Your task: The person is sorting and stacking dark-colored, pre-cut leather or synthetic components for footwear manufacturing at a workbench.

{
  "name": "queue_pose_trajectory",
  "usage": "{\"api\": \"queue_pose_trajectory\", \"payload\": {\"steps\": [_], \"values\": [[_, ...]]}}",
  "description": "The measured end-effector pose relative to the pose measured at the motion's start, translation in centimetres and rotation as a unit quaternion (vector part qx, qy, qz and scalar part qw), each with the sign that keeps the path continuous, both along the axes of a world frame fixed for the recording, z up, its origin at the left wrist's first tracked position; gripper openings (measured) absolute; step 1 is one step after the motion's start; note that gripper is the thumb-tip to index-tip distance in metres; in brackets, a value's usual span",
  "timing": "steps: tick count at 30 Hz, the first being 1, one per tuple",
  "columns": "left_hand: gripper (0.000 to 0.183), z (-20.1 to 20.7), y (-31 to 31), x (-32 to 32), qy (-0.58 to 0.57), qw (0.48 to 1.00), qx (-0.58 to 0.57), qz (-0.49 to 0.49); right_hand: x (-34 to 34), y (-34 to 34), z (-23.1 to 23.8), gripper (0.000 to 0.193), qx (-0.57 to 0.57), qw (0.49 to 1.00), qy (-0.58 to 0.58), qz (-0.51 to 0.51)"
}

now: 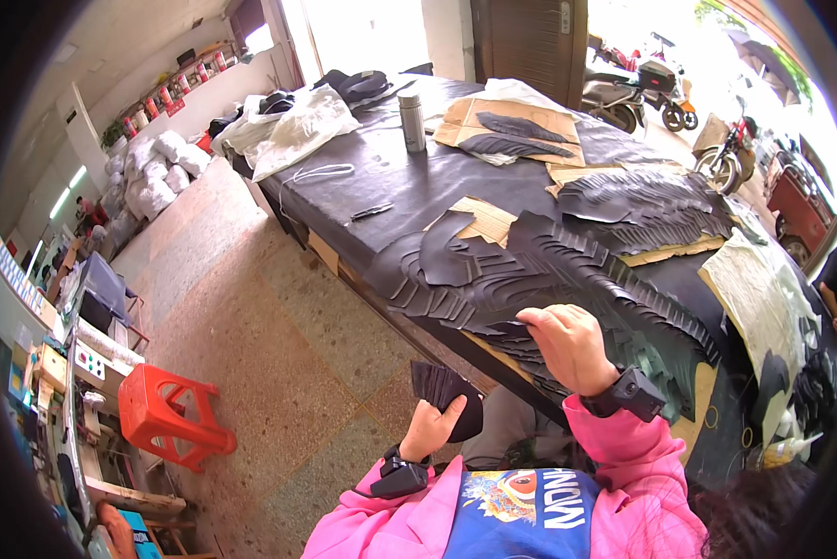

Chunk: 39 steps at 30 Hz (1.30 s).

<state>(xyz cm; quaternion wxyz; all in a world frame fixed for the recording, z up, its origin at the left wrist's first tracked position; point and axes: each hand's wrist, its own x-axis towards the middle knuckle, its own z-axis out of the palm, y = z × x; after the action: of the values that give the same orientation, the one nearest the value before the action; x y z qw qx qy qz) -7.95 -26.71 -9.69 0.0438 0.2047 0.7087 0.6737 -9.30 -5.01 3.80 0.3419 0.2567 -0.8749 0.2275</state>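
Observation:
Held low, off the table's near edge, my left hand is closed around a fanned stack of thin black cut pieces. My right hand hangs over the near edge of the table, thumb and fingertips pinched at the edge of a thin black piece. Beyond it, long overlapping rows of curved black pieces spread across the dark table; they look like leather or sheet material. More rows rest on cardboard farther right. My right fingers partly hide the piece they pinch.
A grey flask, a small dark tool and clear plastic bags lie toward the far side. Cardboard bears more black pieces. A red stool stands on the floor to the left. A yellowish bottle is at the right.

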Motion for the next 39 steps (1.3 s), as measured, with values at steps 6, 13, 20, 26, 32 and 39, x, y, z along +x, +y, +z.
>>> {"api": "queue_pose_trajectory", "payload": {"steps": [6, 13, 20, 26, 32, 39], "values": [[0.019, -1.4, -0.4, 0.1, -0.029, 0.999, 0.029, -0.017, 0.0, 0.8, 1.1, 0.015, -0.018, 1.000, -0.010, -0.008], [0.020, -2.3, -1.1, -0.3, 0.077, 0.994, -0.064, -0.051, -0.1, 0.8, 2.2, 0.011, -0.034, 0.999, -0.014, -0.013], [0.016, -1.0, -1.0, -0.3, 0.148, 0.983, -0.103, -0.046, -0.6, 0.6, 2.5, 0.010, -0.041, 0.999, -0.013, -0.006], [0.016, -1.0, -1.4, -0.1, 0.148, 0.981, -0.111, -0.049, -0.9, 0.0, 2.6, 0.009, -0.019, 1.000, -0.018, -0.004], [0.017, -1.2, -1.8, 0.1, 0.106, 0.988, -0.091, -0.058, -0.9, -0.2, 2.4, 0.009, -0.001, 1.000, -0.024, 0.000], [0.019, -1.1, -2.2, 0.4, 0.134, 0.982, -0.118, -0.057, -0.7, -0.5, 2.5, 0.009, 0.008, 0.999, -0.031, 0.016]]}}
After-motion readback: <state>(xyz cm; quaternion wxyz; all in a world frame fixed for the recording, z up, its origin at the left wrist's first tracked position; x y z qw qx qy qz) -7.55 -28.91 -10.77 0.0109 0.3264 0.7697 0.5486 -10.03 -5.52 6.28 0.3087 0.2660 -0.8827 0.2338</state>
